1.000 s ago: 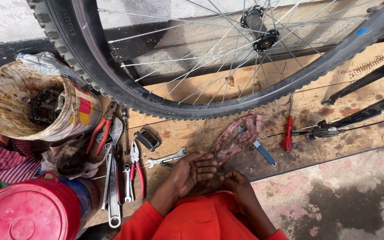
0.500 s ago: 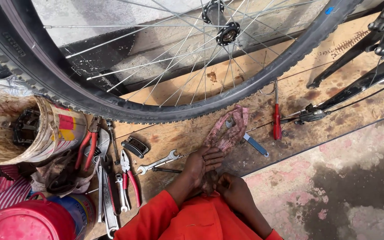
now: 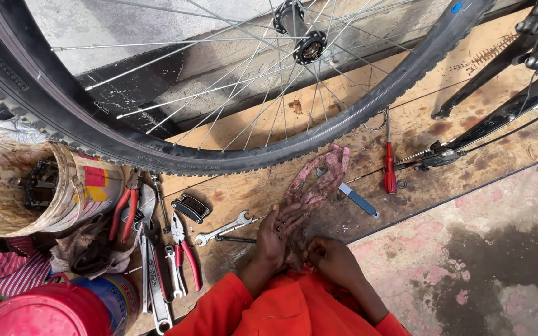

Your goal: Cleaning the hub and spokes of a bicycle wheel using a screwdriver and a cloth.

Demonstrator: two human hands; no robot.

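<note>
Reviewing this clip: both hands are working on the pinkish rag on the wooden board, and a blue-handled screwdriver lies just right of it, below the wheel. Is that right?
Not quite. The head view shows both the left hand and the right hand at the pinkish rag on the wooden board, below the wheel, but the screwdriver lying just right of it has a red handle, not a blue one.

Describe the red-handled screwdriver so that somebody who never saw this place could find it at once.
Start at the big bicycle wheel standing over the wooden board. Just below the tyre's right part lies the red-handled screwdriver, pointing up toward the tyre, right of the blue-handled tool. It is the only upright red handle there; the red pliers lie far left.
</note>
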